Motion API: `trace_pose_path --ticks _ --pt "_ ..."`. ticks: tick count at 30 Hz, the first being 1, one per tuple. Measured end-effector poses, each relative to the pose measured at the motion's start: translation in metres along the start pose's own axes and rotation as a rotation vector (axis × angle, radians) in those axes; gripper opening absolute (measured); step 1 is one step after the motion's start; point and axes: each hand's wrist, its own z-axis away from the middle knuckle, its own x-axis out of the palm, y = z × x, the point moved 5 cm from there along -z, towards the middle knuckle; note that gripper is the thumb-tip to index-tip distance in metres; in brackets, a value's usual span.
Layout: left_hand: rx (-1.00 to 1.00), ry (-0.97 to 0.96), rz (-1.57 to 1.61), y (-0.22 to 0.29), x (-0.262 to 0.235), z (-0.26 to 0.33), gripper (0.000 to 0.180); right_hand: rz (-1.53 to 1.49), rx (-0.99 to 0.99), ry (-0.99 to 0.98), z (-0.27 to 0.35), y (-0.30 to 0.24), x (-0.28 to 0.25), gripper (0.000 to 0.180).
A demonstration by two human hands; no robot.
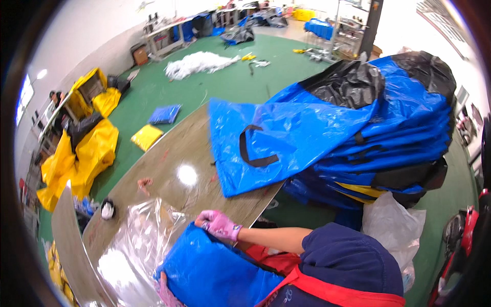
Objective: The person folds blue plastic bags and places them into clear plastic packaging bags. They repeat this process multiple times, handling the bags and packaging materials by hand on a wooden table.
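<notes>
A folded blue tarp bag [209,273] lies at the near end of the wooden table [169,153], its far end inside a clear plastic bag [135,240]. My right hand [217,224], in a pink glove, grips the folded bag's upper corner. My left hand [164,292], also pink-gloved and partly hidden beneath the bag, holds its lower edge. My blue sleeve and red apron [327,289] fill the bottom right.
An open blue bag with a black strap [266,143] is spread on the table's far end, against a tall pile of blue and black bags [388,133]. A white plastic sack [391,225] sits at the right. Yellow bags [84,153] lie on the green floor at the left.
</notes>
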Motion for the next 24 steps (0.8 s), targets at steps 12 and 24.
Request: trace_pose_path --ticks 12,24 --pt "0.848 0.109 -1.311 0.027 0.045 0.036 0.053 0.59 -0.162 0.038 0.054 0.008 -0.012 0.015" --pt "0.889 0.063 -0.894 0.0 0.007 0.038 0.032 -0.059 0.181 -0.585 0.026 -0.046 0.038 0.057"
